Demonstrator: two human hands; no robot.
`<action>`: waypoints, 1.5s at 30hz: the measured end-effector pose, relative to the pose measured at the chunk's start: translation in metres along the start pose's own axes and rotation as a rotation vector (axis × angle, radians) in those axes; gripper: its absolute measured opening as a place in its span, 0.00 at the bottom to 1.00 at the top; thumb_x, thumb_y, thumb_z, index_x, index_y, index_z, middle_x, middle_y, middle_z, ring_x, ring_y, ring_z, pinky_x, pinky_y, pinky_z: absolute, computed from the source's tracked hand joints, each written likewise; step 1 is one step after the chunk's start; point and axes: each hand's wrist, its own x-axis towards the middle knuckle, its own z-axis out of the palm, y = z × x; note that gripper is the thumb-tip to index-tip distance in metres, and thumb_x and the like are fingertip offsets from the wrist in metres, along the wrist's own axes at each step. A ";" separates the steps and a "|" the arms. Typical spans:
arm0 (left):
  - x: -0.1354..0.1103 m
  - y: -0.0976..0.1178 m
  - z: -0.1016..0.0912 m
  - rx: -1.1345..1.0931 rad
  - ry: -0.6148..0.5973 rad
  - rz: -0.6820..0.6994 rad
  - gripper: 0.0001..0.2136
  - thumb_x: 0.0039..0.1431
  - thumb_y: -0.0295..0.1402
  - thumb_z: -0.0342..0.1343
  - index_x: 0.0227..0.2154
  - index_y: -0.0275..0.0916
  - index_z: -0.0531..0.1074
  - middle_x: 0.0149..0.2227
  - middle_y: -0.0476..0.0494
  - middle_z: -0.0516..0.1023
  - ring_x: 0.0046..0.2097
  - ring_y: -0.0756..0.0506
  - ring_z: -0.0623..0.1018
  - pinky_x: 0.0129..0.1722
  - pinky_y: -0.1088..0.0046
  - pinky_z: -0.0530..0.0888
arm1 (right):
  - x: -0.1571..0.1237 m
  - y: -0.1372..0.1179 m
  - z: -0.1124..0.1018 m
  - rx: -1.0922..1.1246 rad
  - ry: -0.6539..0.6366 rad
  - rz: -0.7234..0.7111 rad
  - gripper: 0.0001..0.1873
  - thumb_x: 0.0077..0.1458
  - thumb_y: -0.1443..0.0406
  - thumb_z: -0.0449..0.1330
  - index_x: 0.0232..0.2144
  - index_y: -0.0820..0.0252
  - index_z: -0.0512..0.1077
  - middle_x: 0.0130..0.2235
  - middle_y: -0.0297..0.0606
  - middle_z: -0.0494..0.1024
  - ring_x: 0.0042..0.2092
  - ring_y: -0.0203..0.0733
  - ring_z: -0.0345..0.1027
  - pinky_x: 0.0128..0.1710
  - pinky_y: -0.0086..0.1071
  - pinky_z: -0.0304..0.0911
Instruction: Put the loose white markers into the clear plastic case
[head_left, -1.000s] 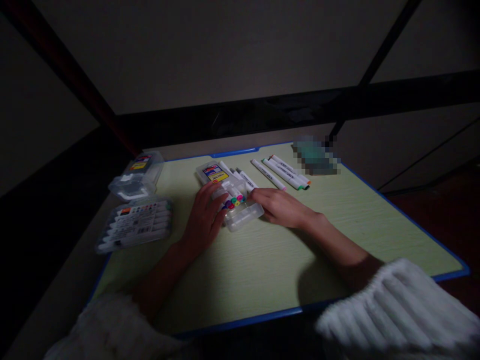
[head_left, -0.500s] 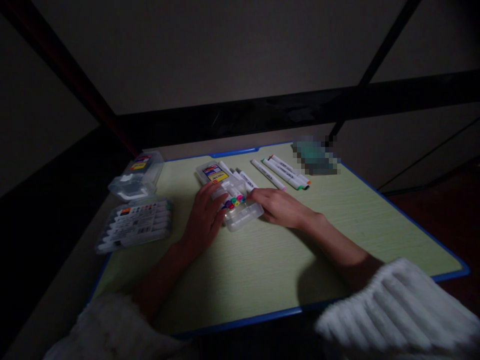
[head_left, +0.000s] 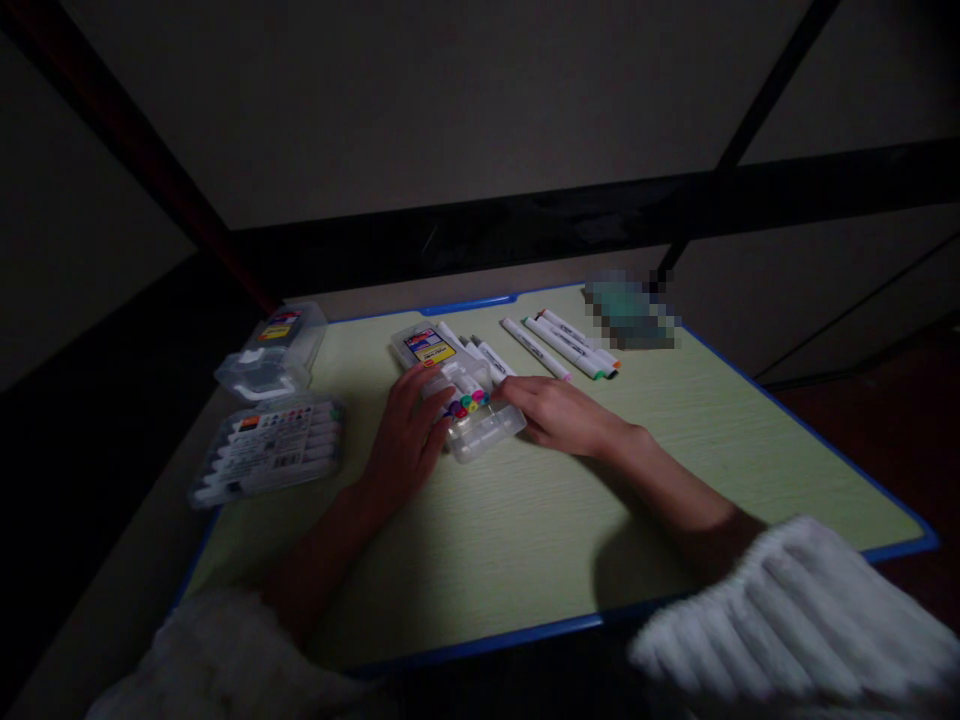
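Note:
A clear plastic marker case (head_left: 480, 432) lies open in the middle of a pale green table (head_left: 525, 540), with several markers with coloured caps (head_left: 466, 402) inside. My left hand (head_left: 409, 435) rests against the case's left side, fingers curled round its edge. My right hand (head_left: 559, 415) lies at the case's right side, fingers bent and touching it near the marker caps. Loose white markers (head_left: 562, 345) lie in a row behind my right hand.
Two more clear marker cases sit at the table's left edge, one closed (head_left: 274, 450) and one smaller (head_left: 274, 350) behind it. A blurred teal object (head_left: 630, 310) lies at the back right. The table has a blue rim (head_left: 825, 440); dark room all round.

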 end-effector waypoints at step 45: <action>0.000 0.001 0.000 -0.005 -0.007 -0.025 0.09 0.62 0.30 0.42 0.44 0.41 0.62 0.54 0.39 0.60 0.58 0.40 0.59 0.56 0.52 0.61 | 0.000 -0.002 -0.001 0.025 -0.013 0.042 0.10 0.51 0.74 0.46 0.36 0.64 0.63 0.33 0.41 0.68 0.35 0.39 0.63 0.36 0.33 0.58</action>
